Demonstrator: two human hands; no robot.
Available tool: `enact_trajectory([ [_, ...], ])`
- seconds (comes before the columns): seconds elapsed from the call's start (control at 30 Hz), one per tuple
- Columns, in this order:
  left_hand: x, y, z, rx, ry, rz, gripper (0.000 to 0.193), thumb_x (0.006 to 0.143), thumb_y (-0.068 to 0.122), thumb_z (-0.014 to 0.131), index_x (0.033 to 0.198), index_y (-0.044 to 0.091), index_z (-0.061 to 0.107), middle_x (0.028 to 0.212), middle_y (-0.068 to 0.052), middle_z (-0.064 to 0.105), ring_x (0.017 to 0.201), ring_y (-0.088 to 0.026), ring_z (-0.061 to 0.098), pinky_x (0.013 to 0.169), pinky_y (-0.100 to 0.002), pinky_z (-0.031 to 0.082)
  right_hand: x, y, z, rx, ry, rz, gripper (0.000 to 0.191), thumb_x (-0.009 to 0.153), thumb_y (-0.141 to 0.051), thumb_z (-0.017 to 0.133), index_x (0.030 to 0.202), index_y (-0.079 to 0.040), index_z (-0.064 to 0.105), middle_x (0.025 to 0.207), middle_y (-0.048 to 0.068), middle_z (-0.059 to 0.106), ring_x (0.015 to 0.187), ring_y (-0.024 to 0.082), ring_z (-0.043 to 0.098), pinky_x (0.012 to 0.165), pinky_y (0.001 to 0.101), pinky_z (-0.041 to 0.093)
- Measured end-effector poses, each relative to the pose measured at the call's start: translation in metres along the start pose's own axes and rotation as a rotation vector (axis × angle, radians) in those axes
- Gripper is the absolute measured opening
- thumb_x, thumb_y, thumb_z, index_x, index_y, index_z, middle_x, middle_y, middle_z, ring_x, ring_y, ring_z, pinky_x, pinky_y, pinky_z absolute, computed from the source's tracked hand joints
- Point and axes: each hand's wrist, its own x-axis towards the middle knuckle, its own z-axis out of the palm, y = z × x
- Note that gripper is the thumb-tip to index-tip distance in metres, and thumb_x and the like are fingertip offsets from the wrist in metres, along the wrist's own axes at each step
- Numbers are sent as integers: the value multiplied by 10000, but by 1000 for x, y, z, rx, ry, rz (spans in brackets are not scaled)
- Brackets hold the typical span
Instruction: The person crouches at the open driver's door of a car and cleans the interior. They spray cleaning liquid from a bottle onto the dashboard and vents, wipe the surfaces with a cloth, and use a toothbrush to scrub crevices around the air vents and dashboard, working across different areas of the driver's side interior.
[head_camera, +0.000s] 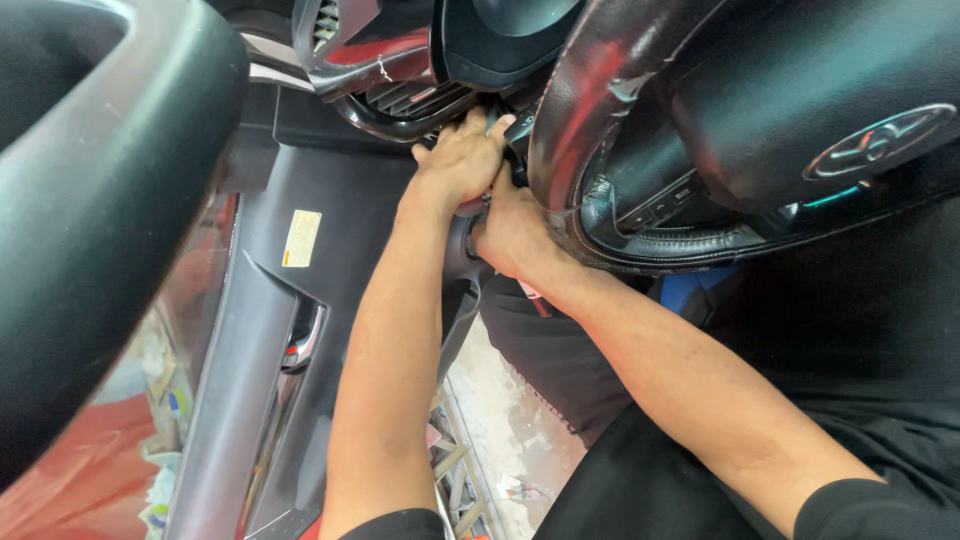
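You are working inside a car with the door open, both arms stretched up to the steering column just beside the left rim of the steering wheel (640, 130). Your left hand (462, 160) lies on top, fingers curled over a dark stalk or lever (517, 130) that sticks out of the column under the air vent (400, 100) at the dashboard's lower edge. Your right hand (510, 232) sits directly beneath it, touching the left wrist and wrapped round the dark column shroud (462, 245); the two hands are pressed together, one above the other. The step in hand looks like working that stalk or its housing at the column, though the fingertips are hidden behind the wheel rim and I cannot tell whether either hand is truly clamped or only resting there. For the next move, I judge you need a firm hold below to steady the shroud while the upper hand does the fine work, with little room between wheel and dashboard. The door panel (250, 330), with its chrome handle (305, 340) and a pale sticker (301, 238), hangs open to your left, well apart from both hands.
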Motion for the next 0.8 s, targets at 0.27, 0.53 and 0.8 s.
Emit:
enact_trajectory([
  [0.27, -42, -1, -21, -342, -32, 4, 680, 1029, 588, 358, 976, 22, 731, 898, -134, 737, 945, -325, 670, 977, -538, 436, -21, -18, -35, -24, -47, -102, 978, 748, -88, 725, 1554, -18, 175, 1058, 334, 665, 913, 483, 673, 819, 537, 537],
  [0.53, -42, -74, 42, -1300, 587, 322, 148, 909, 33, 667, 1024, -34, 733, 942, -131, 750, 823, -207, 708, 734, -319, 567, -121, -20, -87, -138, -294, -206, 848, 814, -217, 620, 1568, -115, 247, 1143, 222, 689, 947, 429, 680, 835, 536, 520],
  [0.8, -66, -103, 33, -1353, 1201, 0, 72, 948, 29, 674, 990, -23, 704, 1006, -185, 720, 865, -285, 714, 755, -399, 617, -159, 24, -72, -105, -413, -157, 726, 795, -246, 631, 1468, -110, 396, 1160, 189, 704, 982, 397, 689, 873, 505, 530],
])
